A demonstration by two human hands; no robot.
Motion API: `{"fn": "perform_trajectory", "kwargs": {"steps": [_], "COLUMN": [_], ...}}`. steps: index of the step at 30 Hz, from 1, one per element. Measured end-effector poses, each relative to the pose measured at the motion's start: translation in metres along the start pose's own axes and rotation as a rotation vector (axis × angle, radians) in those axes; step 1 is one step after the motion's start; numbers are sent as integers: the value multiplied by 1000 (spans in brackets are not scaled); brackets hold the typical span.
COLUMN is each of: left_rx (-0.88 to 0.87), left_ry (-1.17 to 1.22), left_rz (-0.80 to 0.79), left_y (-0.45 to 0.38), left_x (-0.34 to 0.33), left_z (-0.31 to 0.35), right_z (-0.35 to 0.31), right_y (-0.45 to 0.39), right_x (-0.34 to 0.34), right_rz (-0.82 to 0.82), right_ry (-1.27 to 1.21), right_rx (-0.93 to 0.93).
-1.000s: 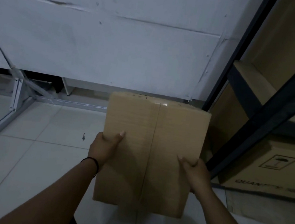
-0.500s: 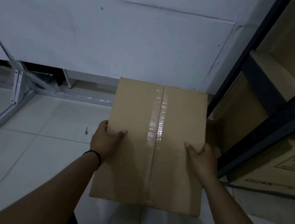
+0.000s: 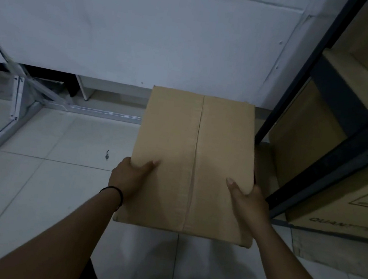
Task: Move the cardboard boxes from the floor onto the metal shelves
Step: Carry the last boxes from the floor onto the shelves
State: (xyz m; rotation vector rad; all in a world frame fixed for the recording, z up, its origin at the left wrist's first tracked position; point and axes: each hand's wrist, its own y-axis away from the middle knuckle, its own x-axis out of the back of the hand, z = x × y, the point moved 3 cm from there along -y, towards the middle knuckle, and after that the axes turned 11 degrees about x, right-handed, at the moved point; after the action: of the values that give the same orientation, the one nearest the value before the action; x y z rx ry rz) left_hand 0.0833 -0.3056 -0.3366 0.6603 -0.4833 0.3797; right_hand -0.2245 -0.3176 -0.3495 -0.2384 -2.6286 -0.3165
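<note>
Plain brown cardboard box (image 3: 193, 161), rectangular, taped along a centre seam that runs away from the camera; held up off the pale tiled floor (image 3: 33, 185), top face toward the camera

Left hand (image 3: 127, 176) clamped on the box's left edge, near the lower end: thumb laid flat on the top face, fingers wrapped round the side and out of sight. Thin black band (image 3: 114, 192) on that wrist

Right hand (image 3: 246, 199) clamped on the box's right edge, level with the left: thumb on the top face, pointing up the box, fingers curled over the side, hidden. Both hands closed on the box, gripping it from opposite sides

Dark metal shelving frame (image 3: 328, 161) just right of the box, its slanted upright close beside the right hand; cannot tell if hand and upright touch. Behind the frame, right of the box, a large printed cardboard carton (image 3: 341, 205) on the lowest level, black lettering partly readable, more brown cardboard stacked above it

Beyond the box, a white panelled wall (image 3: 145, 30). Left of the box, at the wall's foot, a grey metal bracket leg (image 3: 11, 122) resting on the floor, well apart from the box
</note>
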Motion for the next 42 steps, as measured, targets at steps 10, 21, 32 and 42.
{"fn": "perform_trajectory", "kwargs": {"steps": [10,21,32,42], "left_rx": [1,104,35,-322], "left_ry": [-43,28,709,878], "left_rz": [-112,-210,-497,-413], "left_y": [-2,7,46,88], "left_x": [1,8,73,135], "left_z": [-8,-12,51,121], "right_z": [7,0,-82,-201], "right_y": [-3,5,16,32], "right_x": [0,6,52,89], "right_rz": [-100,-198,-239,-170], "right_ry": [42,-97,-628,-815], "right_rx": [-31,-199,-173,158]}}
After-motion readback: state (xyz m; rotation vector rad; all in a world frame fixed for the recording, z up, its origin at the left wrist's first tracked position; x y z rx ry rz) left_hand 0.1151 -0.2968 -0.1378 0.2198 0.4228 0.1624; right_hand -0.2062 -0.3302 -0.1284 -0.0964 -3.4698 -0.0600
